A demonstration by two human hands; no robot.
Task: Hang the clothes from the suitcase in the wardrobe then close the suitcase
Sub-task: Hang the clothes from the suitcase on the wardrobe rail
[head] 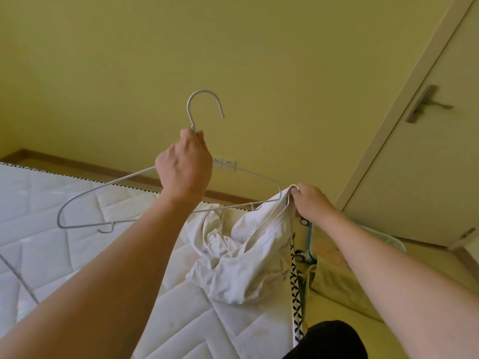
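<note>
Head view is showing the white garment lying crumpled on the mattress, its edge lifted. Right hand is pinching that edge; left hand is gripping the white hanger at its neck, raised.

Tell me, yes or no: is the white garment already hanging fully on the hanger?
No: the garment mostly lies crumpled on the mattress, only one edge lifted to the hanger by the right hand.

White garment crumpled on mattress, one edge lifted
</note>
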